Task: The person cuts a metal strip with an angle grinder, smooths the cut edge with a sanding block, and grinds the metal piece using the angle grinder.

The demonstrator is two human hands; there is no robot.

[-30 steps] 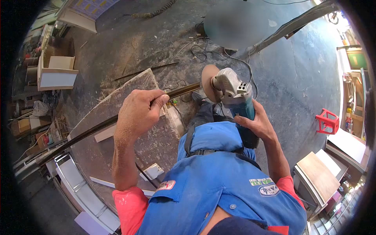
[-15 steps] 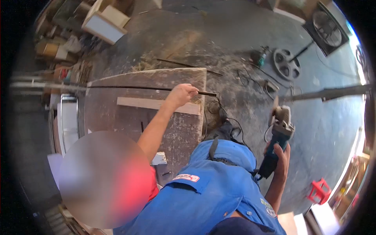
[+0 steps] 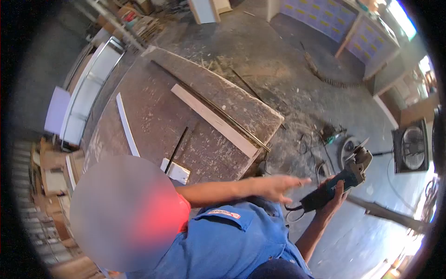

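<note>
A thin white strip (image 3: 127, 124) lay on the big brown table (image 3: 144, 109), then a short black stick (image 3: 177, 148). Next, a flat plank (image 3: 213, 122) lay beside a long dark bar (image 3: 205, 100). The left hand (image 3: 278, 187) was blurry, its fingers stretched out near the grinder (image 3: 332, 187). The right hand (image 3: 333, 202) gripped the grinder, right of the table. A fan (image 3: 412, 145) stood farther right.

Angle grinder (image 3: 344, 176): dark teal-black body, grey head, thin disc seen edge-on. Held aslant, right of worktable (image 3: 148, 102), apart from it.
</note>
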